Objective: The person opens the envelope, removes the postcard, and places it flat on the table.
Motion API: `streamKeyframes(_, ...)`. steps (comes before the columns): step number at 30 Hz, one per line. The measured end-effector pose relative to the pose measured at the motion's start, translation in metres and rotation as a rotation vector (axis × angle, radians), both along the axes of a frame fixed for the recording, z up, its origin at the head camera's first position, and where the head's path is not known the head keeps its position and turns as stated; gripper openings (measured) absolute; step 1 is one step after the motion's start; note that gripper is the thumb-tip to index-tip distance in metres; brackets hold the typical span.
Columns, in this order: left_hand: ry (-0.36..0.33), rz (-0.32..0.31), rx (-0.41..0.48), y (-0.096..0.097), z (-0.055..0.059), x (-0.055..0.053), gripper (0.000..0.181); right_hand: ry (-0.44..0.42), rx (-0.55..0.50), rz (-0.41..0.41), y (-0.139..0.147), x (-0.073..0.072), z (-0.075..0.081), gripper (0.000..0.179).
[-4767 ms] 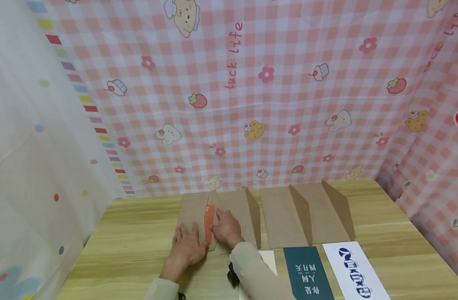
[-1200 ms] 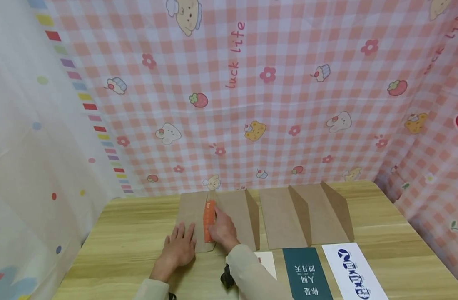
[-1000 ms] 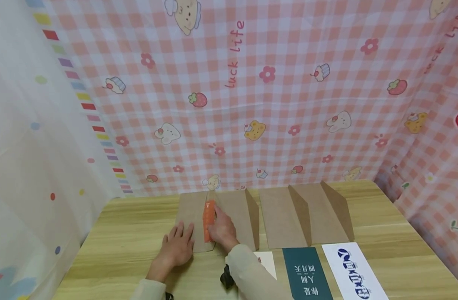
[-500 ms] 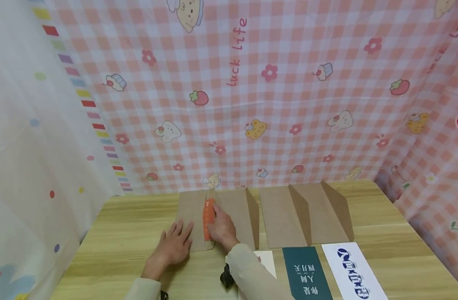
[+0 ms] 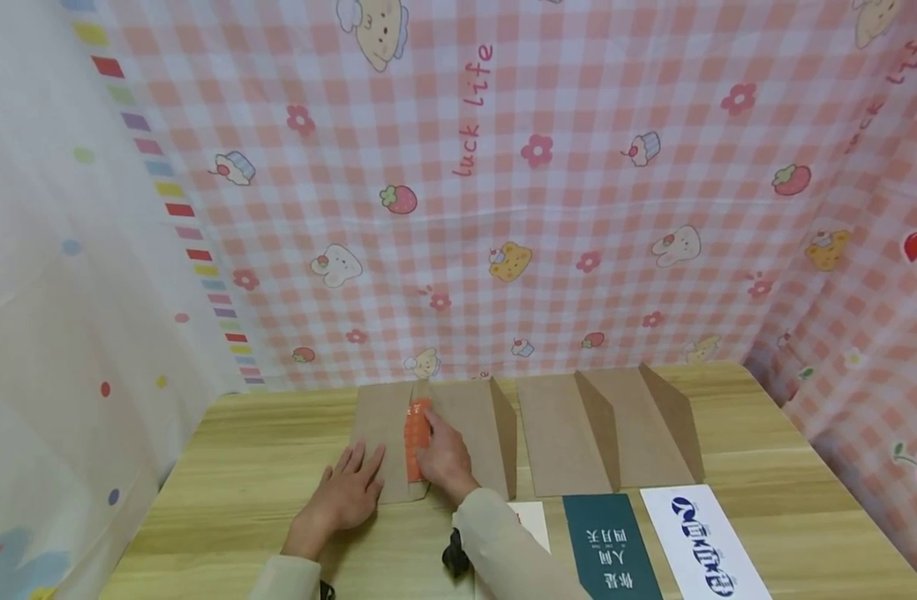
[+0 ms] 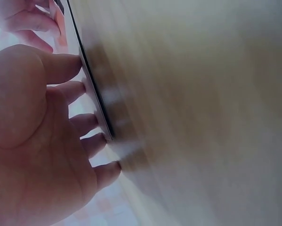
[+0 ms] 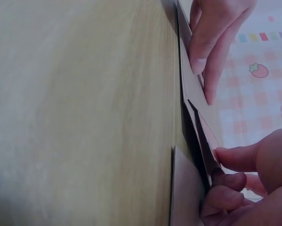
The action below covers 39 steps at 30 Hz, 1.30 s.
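My right hand (image 5: 445,454) pinches an orange card (image 5: 417,440) along its right edge, at the open flap (image 5: 421,492) of the leftmost brown kraft envelope (image 5: 383,408). Thumb above and curled fingers below show in the right wrist view, with the flap's edge (image 7: 202,136) running between them. The rest of the card is hidden by the envelope. With fingers spread, my left hand (image 5: 346,492) rests its fingertips on that envelope's near left part; the left wrist view shows the fingertips (image 6: 86,122) along its edge.
To the right stand more brown envelopes (image 5: 567,442) with flaps raised. In front lie a cream card (image 5: 533,521) partly under the right sleeve, a dark green card (image 5: 612,542) and a white card (image 5: 702,542) with blue lettering. A checked cloth (image 5: 578,208) hangs behind the wooden table (image 5: 241,467).
My left hand has slid left and toward me, off the envelope's middle. My right hand keeps its hold on the orange card, which has shifted slightly left.
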State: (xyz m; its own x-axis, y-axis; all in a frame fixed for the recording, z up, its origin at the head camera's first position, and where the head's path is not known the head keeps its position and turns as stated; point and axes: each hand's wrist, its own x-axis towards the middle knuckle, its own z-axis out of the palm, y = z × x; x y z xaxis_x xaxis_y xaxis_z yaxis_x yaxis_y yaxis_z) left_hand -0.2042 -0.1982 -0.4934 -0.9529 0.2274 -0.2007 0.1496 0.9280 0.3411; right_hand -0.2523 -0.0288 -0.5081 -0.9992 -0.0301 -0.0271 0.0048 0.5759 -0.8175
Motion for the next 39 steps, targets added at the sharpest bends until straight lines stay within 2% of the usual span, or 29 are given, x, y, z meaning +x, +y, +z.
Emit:
streamKeyframes(12, -0.012, -0.002, -0.001, 0.001, 0.000, 0.000, 0.052, 0.008, -0.056, 0.025, 0.005, 0.002, -0.002, 0.063)
streamKeyframes(22, -0.008, -0.003, -0.003, 0.000, 0.003, -0.001, 0.052, 0.067, -0.090, 0.032, 0.008, 0.004, 0.000, 0.059)
streamKeyframes(39, -0.012, -0.002, -0.003, 0.000, 0.002, 0.002, 0.052, 0.090, -0.080, 0.036, 0.015, 0.005, 0.002, 0.060)
